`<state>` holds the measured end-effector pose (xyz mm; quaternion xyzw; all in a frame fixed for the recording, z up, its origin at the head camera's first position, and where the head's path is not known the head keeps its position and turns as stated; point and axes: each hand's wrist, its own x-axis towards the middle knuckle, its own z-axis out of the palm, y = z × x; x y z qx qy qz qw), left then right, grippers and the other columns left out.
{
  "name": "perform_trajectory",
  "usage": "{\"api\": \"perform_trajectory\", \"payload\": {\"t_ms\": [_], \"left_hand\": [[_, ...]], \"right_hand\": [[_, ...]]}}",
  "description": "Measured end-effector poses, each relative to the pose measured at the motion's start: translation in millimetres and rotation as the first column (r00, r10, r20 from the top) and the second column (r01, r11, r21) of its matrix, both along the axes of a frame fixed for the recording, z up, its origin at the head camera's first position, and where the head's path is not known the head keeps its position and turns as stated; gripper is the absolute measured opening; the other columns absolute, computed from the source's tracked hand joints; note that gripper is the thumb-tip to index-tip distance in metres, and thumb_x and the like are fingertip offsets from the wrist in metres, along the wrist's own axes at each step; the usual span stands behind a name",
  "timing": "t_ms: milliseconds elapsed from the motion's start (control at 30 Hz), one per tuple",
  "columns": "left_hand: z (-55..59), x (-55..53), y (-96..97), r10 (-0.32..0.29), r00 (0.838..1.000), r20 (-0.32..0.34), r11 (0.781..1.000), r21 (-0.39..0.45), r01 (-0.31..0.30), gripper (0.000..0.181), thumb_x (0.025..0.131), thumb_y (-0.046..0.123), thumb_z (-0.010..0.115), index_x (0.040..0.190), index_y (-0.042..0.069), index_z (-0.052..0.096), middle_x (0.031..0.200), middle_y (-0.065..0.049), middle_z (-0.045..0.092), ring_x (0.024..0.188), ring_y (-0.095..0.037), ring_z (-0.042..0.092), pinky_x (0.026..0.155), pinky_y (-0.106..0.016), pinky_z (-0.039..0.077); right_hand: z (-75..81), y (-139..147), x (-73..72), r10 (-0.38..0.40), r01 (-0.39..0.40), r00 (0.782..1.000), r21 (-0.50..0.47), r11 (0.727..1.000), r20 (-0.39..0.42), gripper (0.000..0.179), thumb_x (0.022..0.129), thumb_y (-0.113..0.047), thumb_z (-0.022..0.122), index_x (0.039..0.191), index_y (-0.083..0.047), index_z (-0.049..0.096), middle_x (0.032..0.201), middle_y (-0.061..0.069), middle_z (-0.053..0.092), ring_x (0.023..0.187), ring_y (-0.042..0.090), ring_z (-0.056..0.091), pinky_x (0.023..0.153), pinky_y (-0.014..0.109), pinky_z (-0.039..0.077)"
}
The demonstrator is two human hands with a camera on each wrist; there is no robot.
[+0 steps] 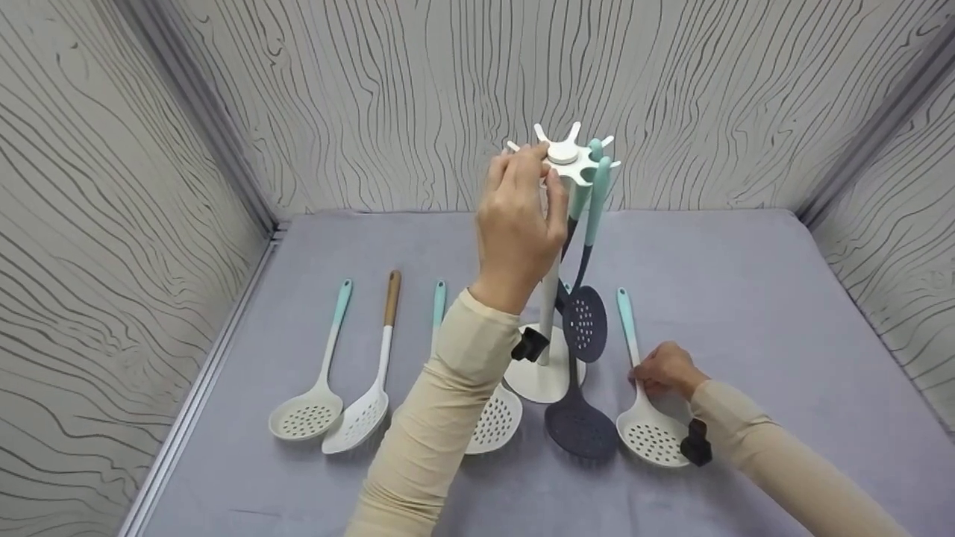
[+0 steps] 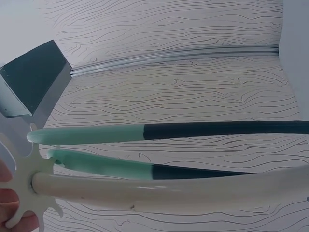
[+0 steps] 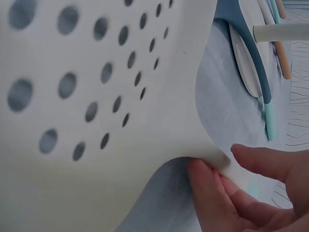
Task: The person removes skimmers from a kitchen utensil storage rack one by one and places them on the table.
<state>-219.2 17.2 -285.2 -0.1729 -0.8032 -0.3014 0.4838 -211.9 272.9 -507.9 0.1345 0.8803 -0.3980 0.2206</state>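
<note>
My left hand [image 1: 518,220] holds the top of a white utensil stand [image 1: 563,153], its fingers on the hooked wheel by the round cap. Two dark utensils with mint handles [image 1: 599,198] hang from the wheel's right side. One ends in a perforated head [image 1: 587,324]; the other's head is hidden. Lower right, my right hand [image 1: 668,369] grips a white slotted skimmer [image 1: 653,440] at its neck, below the mint handle. In the right wrist view the fingers [image 3: 212,198] curl under the neck, with the thumb above; the perforated bowl fills the left side.
A dark slotted skimmer [image 1: 582,429] lies before the stand's round base [image 1: 533,380]. Left of it lie a partly covered white skimmer [image 1: 496,421], a slotted turner [image 1: 362,421] with a brown handle and another white skimmer [image 1: 306,414]. Patterned panels surround the grey cloth [image 1: 761,313].
</note>
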Motion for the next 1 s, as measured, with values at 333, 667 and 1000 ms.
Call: {"api": "perform_trajectory", "payload": {"t_ms": [333,667,1000], "left_hand": [[3.4,2.1,3.6,-0.042,0.999,0.013,0.999,0.016,0.042,0.037,0.089,0.032,0.058,0.11,0.001,0.061,0.083,-0.004,0.061,0.087,-0.02,0.054,0.101,-0.03,0.049],[7.0,3.0,4.1,0.016,1.0,-0.023,1.0,-0.022,-0.017,0.029,0.085,0.037,0.063,0.086,0.009,0.056,0.077,-0.001,0.058,0.083,-0.019,0.05,0.094,-0.03,0.047],[8.2,8.1,6.7,0.047,0.999,0.017,0.998,-0.033,-0.047,0.026,0.086,0.034,0.062,0.085,0.009,0.059,0.096,-0.004,0.069,0.106,-0.022,0.06,0.113,-0.041,0.042]], "right_hand": [[7.0,4.6,1.0,0.008,-0.007,1.0,-0.063,0.998,0.012,0.019,0.086,-0.006,0.061,0.089,0.012,0.062,0.056,-0.004,0.061,0.051,0.005,0.061,0.055,0.021,0.059],[7.4,4.1,7.4,0.018,-0.018,1.0,-0.02,1.0,0.02,0.018,0.087,-0.009,0.062,0.087,0.01,0.062,0.057,-0.003,0.059,0.051,0.006,0.059,0.053,0.02,0.057],[10.1,2.1,11.3,0.036,-0.035,0.999,-0.029,0.999,0.036,0.022,0.089,-0.009,0.06,0.093,0.013,0.062,0.055,-0.005,0.057,0.051,0.005,0.057,0.052,0.019,0.055]]}}
